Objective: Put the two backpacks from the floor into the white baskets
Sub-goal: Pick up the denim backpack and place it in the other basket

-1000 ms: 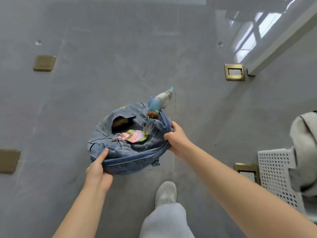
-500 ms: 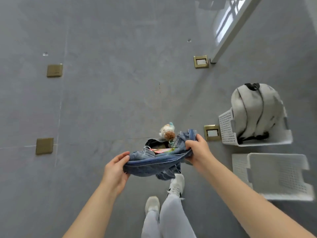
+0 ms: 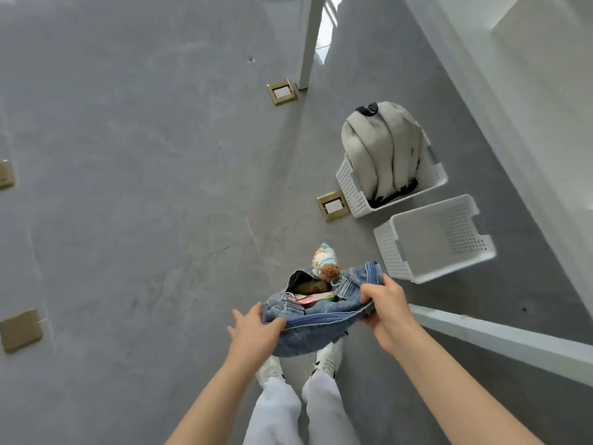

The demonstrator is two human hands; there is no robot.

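Observation:
A blue denim backpack [image 3: 316, 329] with a small doll charm [image 3: 324, 264] and colourful tags hangs in the air above my feet. My left hand [image 3: 256, 332] grips its left edge and my right hand [image 3: 386, 308] grips its right edge. To the right on the floor stand two white perforated baskets. The far basket [image 3: 351, 187] holds a grey-white backpack [image 3: 382, 146] standing upright. The near basket [image 3: 391, 252] has nothing in it and lies just beyond my right hand.
The floor is grey concrete with brass floor sockets [image 3: 281, 91], [image 3: 333, 205], [image 3: 21, 330]. A white table leg [image 3: 308, 43] rises at the back, and a white beam [image 3: 500, 338] runs along the lower right. My white shoes [image 3: 327, 361] stand below the bag.
I lifted the denim backpack off the floor with both hands and carried it right, toward the baskets. The view turned, bringing both baskets fully into sight.

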